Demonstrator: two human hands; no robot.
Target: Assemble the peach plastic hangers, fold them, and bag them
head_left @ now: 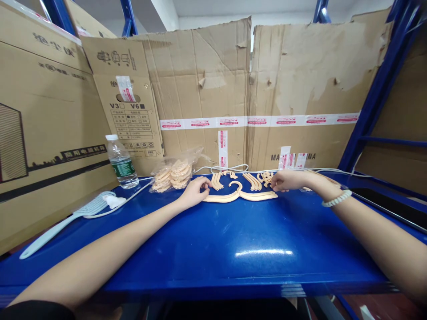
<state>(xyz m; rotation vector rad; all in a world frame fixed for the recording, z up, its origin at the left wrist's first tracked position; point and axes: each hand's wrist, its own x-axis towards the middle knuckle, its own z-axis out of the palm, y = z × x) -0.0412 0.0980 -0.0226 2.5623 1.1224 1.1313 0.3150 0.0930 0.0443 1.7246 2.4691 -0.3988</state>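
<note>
Dark sleeve (40,310) at lower left | hanger-shaped pale pieces (239,192) on blue tabletop (200,249), between hands | left hand (195,192): fingers bent, at their left end, grip indeterminable | right hand (287,180): fingers curled beside scrollwork pieces (265,178), near right end, grip indeterminable

We see our left hand (195,192) at one end of a pale hanger shape (258,196), its other end just beside our right hand (289,180), which is at some curly pieces (265,178). Curved strips (216,181) lie between our hands. Left of our left hand are a plastic bag (176,173), a bottle (122,165) and a brush (91,205); cardboard (200,89) stands beyond both.
</note>
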